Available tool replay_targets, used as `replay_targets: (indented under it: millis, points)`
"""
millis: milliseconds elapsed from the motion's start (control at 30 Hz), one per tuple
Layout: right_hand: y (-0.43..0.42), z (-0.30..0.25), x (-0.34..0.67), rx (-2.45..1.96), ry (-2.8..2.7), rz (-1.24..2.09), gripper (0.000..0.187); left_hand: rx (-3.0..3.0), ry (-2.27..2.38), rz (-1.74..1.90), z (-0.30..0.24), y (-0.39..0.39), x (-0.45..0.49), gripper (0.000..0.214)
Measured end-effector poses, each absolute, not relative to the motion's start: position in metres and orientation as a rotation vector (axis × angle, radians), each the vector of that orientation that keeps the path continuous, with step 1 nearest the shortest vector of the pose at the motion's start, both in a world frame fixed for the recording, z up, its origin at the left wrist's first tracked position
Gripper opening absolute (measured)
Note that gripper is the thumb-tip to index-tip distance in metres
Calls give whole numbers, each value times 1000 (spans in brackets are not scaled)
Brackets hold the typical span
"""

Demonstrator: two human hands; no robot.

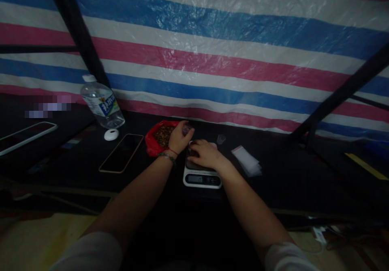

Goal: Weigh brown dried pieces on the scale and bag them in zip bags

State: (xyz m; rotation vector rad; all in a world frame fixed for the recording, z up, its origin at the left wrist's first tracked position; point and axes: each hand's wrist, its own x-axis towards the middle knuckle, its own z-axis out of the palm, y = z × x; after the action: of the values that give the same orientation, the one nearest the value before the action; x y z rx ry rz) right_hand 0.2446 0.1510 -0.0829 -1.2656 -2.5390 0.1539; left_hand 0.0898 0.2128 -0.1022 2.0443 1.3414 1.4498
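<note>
My left hand [179,138] is closed around a small clear plastic cup [186,130], held just above the back left of the kitchen scale. Over the weighing plate, my right hand [204,154] has its fingers bent around something small and dark that I cannot make out. The white digital scale [187,179] sits under this hand, its lit display facing me. Beside my left hand lies an open red plastic bag [151,144] full of brown dried bits [163,134]. Another small clear cup or lid [221,139] rests behind the scale to the right.
A stack of small clear zip bags [247,161] lies right of the scale. On the left are a phone [121,153], a white earphone case [111,134], a water bottle [101,104] and another phone [27,136]. Black frame bars [343,96] slant before a striped sheet [212,66].
</note>
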Motion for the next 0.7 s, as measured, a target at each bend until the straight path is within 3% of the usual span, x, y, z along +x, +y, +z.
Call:
replay_targets:
  millis: [100, 300, 433, 500, 700]
  points:
    - [152, -84, 243, -1196, -2572, 136, 22, 2049, 1345, 1439, -102, 212, 90, 43]
    - [153, -80, 262, -1182, -2508, 244, 22, 2056, 1350, 1423, -102, 211, 89, 43]
    - [151, -74, 280, -1204, -2499, 343, 49, 2107, 1304, 1375, -101, 209, 89, 44]
    - [151, -72, 285, -1216, -2537, 403, 54, 2162, 1256, 1329, -101, 208, 89, 47]
    - [153, -70, 279, -1172, -2548, 457, 22, 2283, 1181, 1204, -101, 208, 91, 59]
